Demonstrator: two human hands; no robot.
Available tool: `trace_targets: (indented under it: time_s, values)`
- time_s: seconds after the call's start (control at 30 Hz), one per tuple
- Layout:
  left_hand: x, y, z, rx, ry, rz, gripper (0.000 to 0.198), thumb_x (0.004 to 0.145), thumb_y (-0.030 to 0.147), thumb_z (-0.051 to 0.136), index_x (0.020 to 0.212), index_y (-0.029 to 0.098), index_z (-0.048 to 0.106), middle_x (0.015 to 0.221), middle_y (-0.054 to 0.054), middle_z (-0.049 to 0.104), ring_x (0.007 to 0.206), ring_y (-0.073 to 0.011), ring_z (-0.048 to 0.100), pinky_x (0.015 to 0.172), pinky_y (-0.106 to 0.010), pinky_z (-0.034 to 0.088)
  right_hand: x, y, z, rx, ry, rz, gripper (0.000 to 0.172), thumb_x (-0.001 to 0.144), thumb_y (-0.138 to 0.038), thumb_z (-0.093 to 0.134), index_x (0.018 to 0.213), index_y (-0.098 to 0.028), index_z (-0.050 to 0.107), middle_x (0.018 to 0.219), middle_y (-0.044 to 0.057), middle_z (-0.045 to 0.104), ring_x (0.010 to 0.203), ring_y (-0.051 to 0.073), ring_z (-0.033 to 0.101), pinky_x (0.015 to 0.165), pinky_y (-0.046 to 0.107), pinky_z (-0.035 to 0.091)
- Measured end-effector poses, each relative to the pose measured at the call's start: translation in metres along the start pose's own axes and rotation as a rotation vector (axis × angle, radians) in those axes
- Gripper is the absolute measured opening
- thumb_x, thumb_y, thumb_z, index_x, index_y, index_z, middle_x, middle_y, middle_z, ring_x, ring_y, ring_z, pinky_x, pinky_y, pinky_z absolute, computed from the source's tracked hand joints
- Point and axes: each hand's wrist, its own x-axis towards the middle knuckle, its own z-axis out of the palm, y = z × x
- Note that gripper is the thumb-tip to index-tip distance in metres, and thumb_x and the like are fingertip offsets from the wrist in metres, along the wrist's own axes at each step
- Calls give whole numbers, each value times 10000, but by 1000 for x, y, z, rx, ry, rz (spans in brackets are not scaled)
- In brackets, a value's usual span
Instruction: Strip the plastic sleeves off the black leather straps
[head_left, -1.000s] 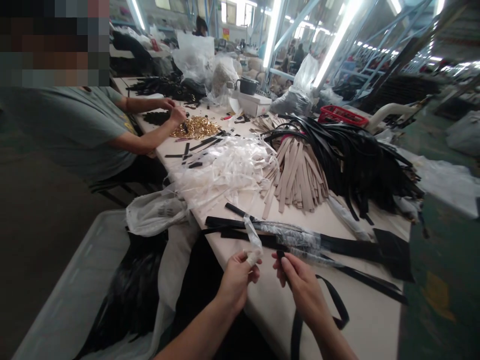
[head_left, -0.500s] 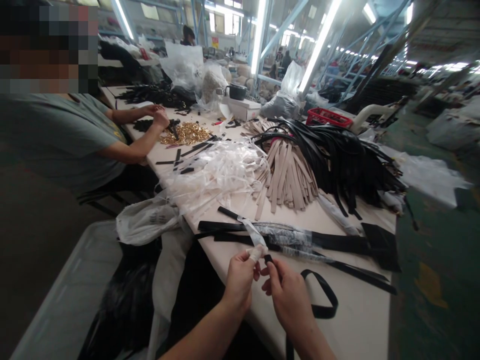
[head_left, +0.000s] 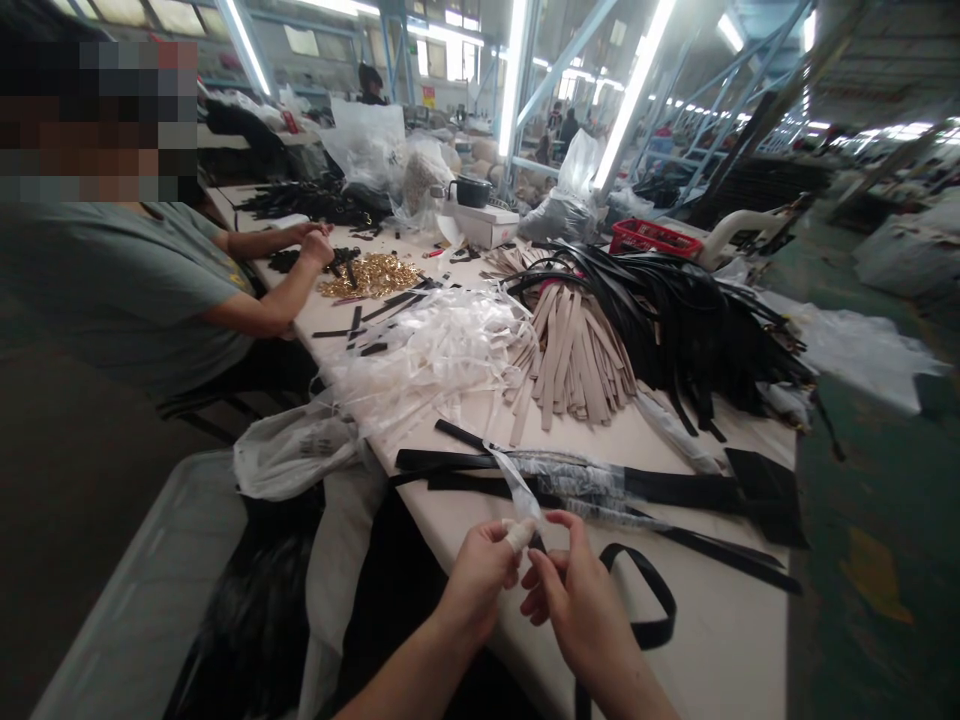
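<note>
My left hand (head_left: 486, 570), its thumb wrapped in a white covering, pinches the lower end of a whitish translucent plastic strip (head_left: 517, 480). Close against it, the dark end of a black strap (head_left: 537, 543) shows between the two hands. My right hand (head_left: 574, 590) has thumb and curled lower fingers around that strap end, while its index finger is raised beside the plastic. The strap's slack forms a loop on the table to the right of this hand. Just beyond both hands lie several flat black straps, partly wrapped in clear plastic.
A heap of white plastic strips (head_left: 450, 340), beige strips (head_left: 574, 360) and a pile of black straps (head_left: 690, 320) cover the table (head_left: 712, 620) further back. At left, a co-worker (head_left: 127, 290) handles small parts near gold-coloured hardware (head_left: 375, 273). A plastic bin (head_left: 161, 560) stands below.
My right index finger has lifted away from the strap end and straightened toward the plastic strip. Both hands sit slightly lower in view, and the left hand keeps its pinch.
</note>
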Motion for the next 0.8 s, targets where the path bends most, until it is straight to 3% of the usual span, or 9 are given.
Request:
trace_targets:
  time_s: [0.13,0.23,0.4,0.53,0.63,0.8]
  values:
    - [-1,-5,-1,-28,-24,-11,443,786,544,716,653,133,619,536,18,495,427,-62,373,434,-231,189,1,-3,-2,10,45,-18,726,945,-467,505,1525,-249,126,689,-9,716,476,196,669,427,285,552]
    - [-2,-9,0,-77,-62,-23,414,806,520,707,697,126,641,586,-5,542,441,-73,423,446,-238,223,3,-4,-6,41,70,-50,710,944,-475,514,1527,-253,174,711,3,719,478,191,667,430,288,557]
    - [-6,-9,1,-166,-113,-58,439,823,530,684,650,134,605,525,12,494,418,-77,417,441,-233,244,3,4,-6,91,-107,-3,716,935,-473,521,1528,-267,177,709,7,726,474,202,677,416,299,561]
    - [-9,-4,1,-207,-133,-80,417,817,536,685,684,149,601,496,37,454,390,-84,411,414,-226,267,0,7,-3,103,-135,27,738,923,-474,530,1530,-273,161,735,14,733,466,203,680,406,298,555]
    - [-10,-3,4,-229,-186,-97,439,803,562,683,664,158,584,483,47,426,352,-88,395,395,-238,270,0,3,-3,126,-108,31,722,923,-470,536,1524,-278,186,725,9,730,472,207,679,409,301,552]
    - [-15,-5,15,-304,-176,-50,428,789,501,731,615,142,576,514,39,419,434,-68,367,463,-240,290,5,-5,-5,147,13,4,654,935,-490,530,1493,-270,268,676,-4,712,527,226,693,453,326,575]
